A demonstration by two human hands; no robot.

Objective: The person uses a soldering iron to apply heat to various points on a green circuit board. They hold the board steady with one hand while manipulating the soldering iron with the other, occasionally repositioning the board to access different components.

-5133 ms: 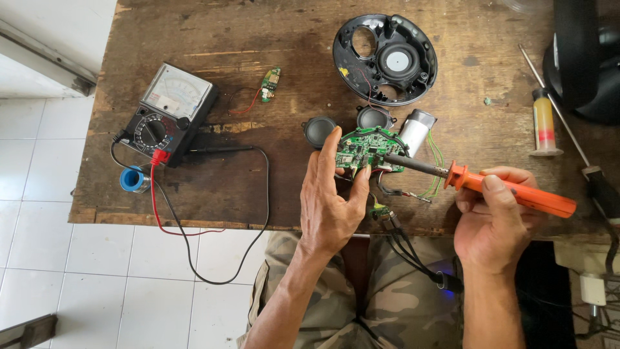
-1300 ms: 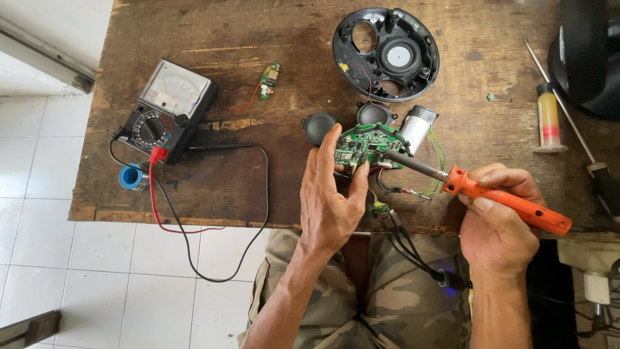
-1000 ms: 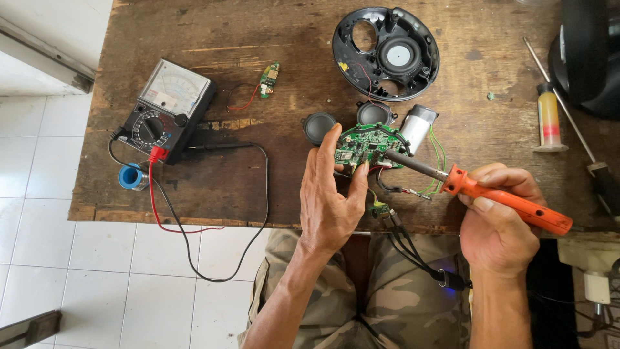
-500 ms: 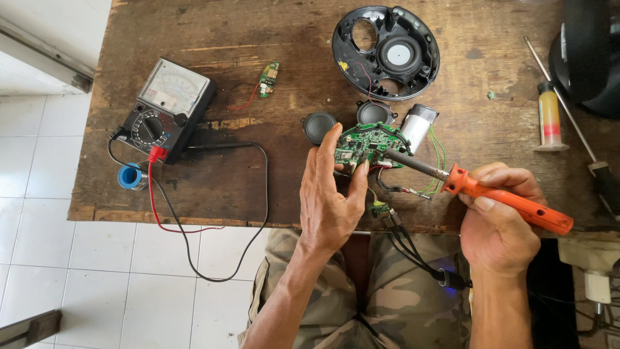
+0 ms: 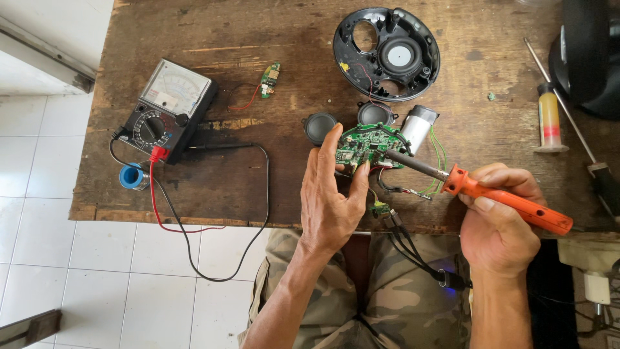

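The left hand (image 5: 332, 203) holds a small green circuit board (image 5: 367, 146) by its edge, fingers pinched on the near rim and the board tilted up just above the wooden table (image 5: 258, 52). The right hand (image 5: 494, 226) is clamped around the orange handle of a soldering iron (image 5: 481, 190), whose dark metal tip rests on the right side of the board.

The board looks light, thin and stiff, and probably fragile: its face is crowded with small parts, and thin wires run from it to a silver cylinder (image 5: 418, 126) just beside it and down past the table edge. It seems best held by the bare rim, as it is now, away from the parts and the hot tip. The wires would likely tug if the board were pulled far. The iron should be gripped only on the orange handle.

Near the board lie two small round black speakers (image 5: 320, 126), a round black housing (image 5: 386, 53) and a multimeter (image 5: 166, 110) with red and black leads.
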